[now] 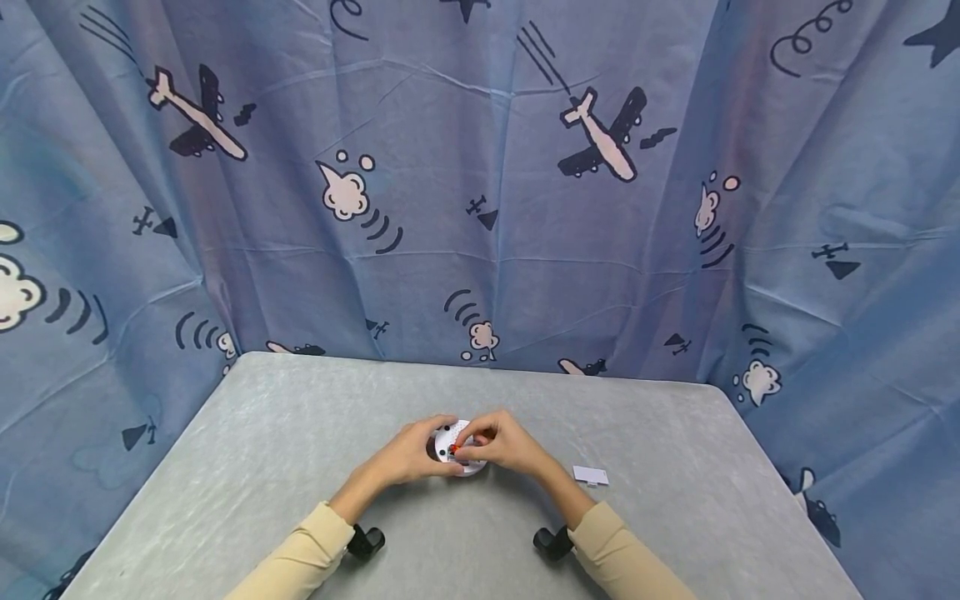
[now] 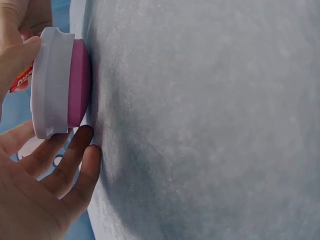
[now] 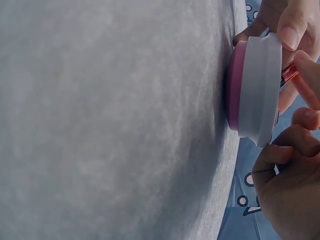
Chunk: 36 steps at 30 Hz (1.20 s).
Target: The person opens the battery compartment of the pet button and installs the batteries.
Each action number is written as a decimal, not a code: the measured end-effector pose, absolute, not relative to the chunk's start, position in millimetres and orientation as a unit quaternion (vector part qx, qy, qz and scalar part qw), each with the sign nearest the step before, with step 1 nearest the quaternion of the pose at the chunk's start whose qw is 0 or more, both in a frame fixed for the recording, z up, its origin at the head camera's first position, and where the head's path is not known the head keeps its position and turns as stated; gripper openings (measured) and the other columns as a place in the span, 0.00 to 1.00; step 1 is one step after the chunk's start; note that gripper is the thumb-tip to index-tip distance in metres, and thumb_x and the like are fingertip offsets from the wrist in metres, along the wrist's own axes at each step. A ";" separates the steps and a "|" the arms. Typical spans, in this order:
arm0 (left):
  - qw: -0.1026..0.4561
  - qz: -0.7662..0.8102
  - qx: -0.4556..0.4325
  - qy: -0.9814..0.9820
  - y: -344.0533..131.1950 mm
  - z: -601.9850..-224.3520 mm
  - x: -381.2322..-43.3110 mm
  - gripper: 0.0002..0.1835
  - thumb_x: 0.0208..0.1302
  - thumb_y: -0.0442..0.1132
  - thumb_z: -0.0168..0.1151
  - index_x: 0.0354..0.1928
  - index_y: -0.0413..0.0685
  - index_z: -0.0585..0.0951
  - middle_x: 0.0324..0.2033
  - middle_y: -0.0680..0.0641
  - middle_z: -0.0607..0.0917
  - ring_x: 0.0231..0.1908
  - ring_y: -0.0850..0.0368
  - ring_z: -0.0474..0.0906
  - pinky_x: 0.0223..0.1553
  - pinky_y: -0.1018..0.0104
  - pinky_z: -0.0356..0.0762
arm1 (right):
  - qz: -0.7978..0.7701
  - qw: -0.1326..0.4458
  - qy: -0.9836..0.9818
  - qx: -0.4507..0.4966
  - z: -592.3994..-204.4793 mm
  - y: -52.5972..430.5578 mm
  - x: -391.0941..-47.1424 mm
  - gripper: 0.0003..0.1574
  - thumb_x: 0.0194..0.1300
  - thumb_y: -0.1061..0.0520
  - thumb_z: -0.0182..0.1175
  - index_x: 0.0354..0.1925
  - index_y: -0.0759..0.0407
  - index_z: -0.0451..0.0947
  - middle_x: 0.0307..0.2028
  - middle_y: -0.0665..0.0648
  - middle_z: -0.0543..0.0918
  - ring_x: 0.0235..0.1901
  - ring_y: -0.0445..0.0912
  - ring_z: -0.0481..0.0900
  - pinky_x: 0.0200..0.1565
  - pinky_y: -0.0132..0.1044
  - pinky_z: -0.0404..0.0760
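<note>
A round white device with a pink base [image 2: 79, 85] rests on the table, its white upper side [image 1: 444, 440] carrying dark round spots. My left hand [image 1: 407, 454] grips its rim from the left, thumb on the near side and fingers round the far side. Over its top, my right hand [image 1: 510, 442] pinches a small red battery [image 1: 453, 448] between thumb and fingertips. Yellow and white lettering shows on the battery [image 2: 21, 79] in the left wrist view. In the right wrist view, the battery [image 3: 289, 72] stands tilted at the device's upper face, partly hidden by the fingers.
A small white rectangular cover [image 1: 590, 476] with a tab lies on the grey table [image 1: 300, 417], right of my right forearm. Behind the table hangs a blue curtain [image 1: 450, 275] printed with planes. Black straps with cameras [image 1: 366, 542] sit at both wrists.
</note>
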<state>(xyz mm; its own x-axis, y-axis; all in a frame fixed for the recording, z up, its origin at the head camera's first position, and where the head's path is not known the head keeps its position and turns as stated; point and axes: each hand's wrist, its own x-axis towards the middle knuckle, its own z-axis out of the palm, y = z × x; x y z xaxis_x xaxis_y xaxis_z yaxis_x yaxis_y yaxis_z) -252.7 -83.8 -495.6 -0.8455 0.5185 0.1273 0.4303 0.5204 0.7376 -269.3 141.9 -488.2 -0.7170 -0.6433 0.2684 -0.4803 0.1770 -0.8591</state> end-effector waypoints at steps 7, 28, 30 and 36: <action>0.055 0.410 0.271 0.869 -84.4 -496.2 -252.6 0.45 0.55 0.53 0.79 0.69 0.37 0.72 0.61 0.39 0.78 0.54 0.50 0.76 0.52 0.53 0.74 | -0.502 0.089 0.782 -0.358 -487.5 141.0 -268.0 0.04 0.60 0.69 0.72 0.35 0.67 0.87 0.20 0.51 0.70 0.22 0.38 0.63 0.26 0.29 0.62; 0.053 0.404 0.274 0.871 -82.8 -493.5 -250.7 0.44 0.55 0.52 0.79 0.68 0.37 0.72 0.59 0.39 0.79 0.50 0.50 0.77 0.49 0.54 0.74 | -0.452 0.080 0.809 -0.367 -486.6 157.0 -271.9 0.14 0.56 0.60 0.78 0.42 0.57 0.87 0.30 0.53 0.79 0.29 0.42 0.70 0.30 0.31 0.69; 0.050 0.401 0.276 0.872 -82.4 -493.3 -251.2 0.44 0.55 0.52 0.79 0.68 0.37 0.72 0.59 0.39 0.79 0.50 0.51 0.77 0.49 0.54 0.74 | -0.441 0.076 0.821 -0.356 -485.6 161.0 -271.9 0.18 0.54 0.57 0.80 0.44 0.54 0.87 0.38 0.54 0.80 0.36 0.45 0.73 0.35 0.35 0.73; 0.059 0.402 0.274 0.872 -84.4 -494.3 -252.9 0.43 0.56 0.52 0.78 0.69 0.39 0.72 0.59 0.40 0.79 0.51 0.51 0.76 0.51 0.53 0.74 | -0.425 0.127 0.821 -0.360 -481.4 167.9 -270.3 0.33 0.52 0.58 0.81 0.56 0.52 0.82 0.65 0.63 0.69 0.62 0.54 0.68 0.54 0.49 0.77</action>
